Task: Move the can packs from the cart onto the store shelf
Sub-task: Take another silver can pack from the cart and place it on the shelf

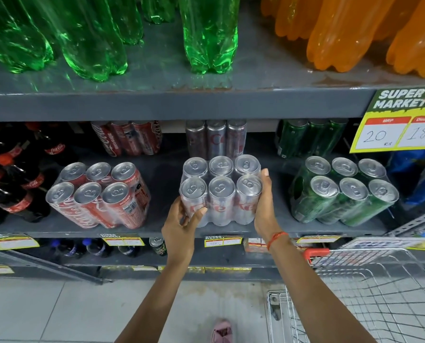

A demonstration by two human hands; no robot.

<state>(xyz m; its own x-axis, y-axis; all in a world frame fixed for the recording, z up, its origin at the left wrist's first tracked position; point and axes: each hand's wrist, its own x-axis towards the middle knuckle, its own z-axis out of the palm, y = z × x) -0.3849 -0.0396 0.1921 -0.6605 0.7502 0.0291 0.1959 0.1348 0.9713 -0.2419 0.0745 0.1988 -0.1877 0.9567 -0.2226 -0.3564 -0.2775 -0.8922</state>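
Observation:
A shrink-wrapped silver can pack (221, 191) stands upright at the front of the grey middle shelf (275, 226). My left hand (181, 226) grips its lower left corner, thumb across the front. My right hand (264, 204) presses flat against its right side. A red can pack (100, 194) sits to its left and a green can pack (342, 191) to its right, both on the same shelf. More red, silver (216, 138) and green packs stand behind them. The wire cart (369, 293) is at the lower right; I see no packs in its visible part.
Green (209, 35) and orange (350, 33) bottles fill the upper shelf. Dark cola bottles (16, 174) stand at the left of the middle shelf. A yellow price sign (401, 120) hangs at the right. A pink shoe (222, 331) shows on the tiled floor.

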